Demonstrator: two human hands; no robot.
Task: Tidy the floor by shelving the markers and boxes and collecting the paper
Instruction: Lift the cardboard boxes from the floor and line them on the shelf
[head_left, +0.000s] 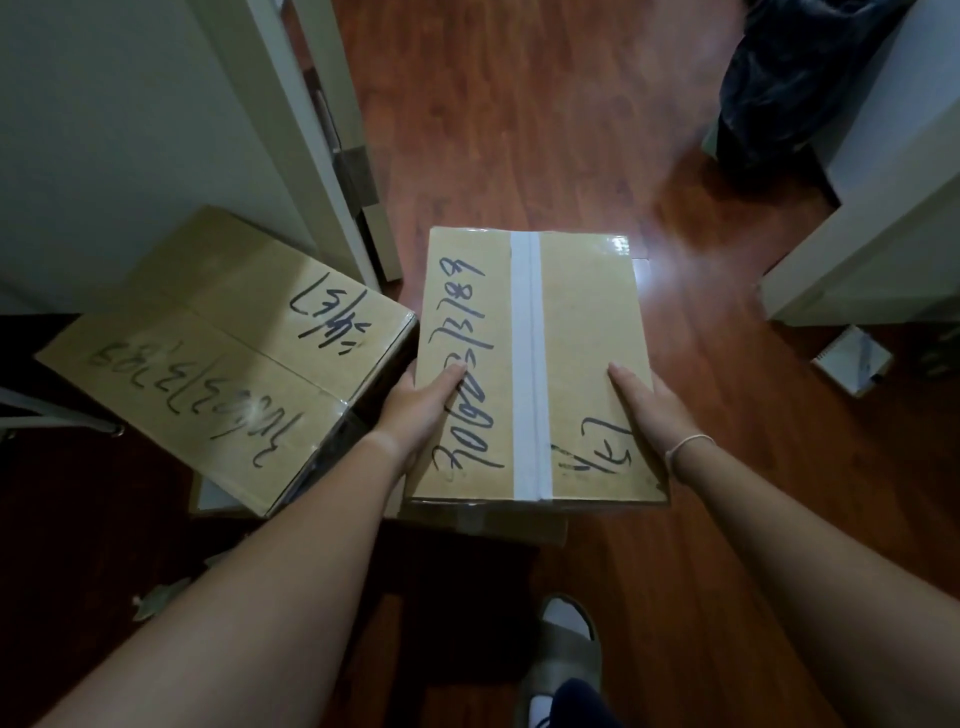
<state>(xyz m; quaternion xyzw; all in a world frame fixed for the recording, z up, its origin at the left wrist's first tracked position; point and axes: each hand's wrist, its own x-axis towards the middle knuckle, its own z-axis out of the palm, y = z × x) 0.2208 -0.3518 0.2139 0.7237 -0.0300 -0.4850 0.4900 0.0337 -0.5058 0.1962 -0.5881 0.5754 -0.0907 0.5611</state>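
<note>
I'm seeing the wooden floor (597, 130) filling most of the head view, reddish and glossy. A white door frame (291, 130) is standing upper left, white furniture (883, 218) at right with a dark bag (795, 78) bunched against it.

The second box (208, 353) is sitting at left, taped brown cardboard with black marker writing on top, tilted relative to the view and resting on something pale underneath; I can't tell what.

The held box (535, 364) is centre frame, same cardboard, a white tape strip running down its lid, handwriting on both sides of the strip. It's just beside the second box's corner; I can't tell if they're touching. Another bit of cardboard is showing just under its near edge.

The left hand (421, 410) is gripping the box's left side, thumb lying flat on the lid, fingers going under the edge out of sight. The right hand (649, 405) is doing the same on the right side, a thin band on that wrist.

A notepad (852, 361) is lying on the floor at right, near the furniture. A grey slipper (566, 660) is showing bottom centre.
</note>
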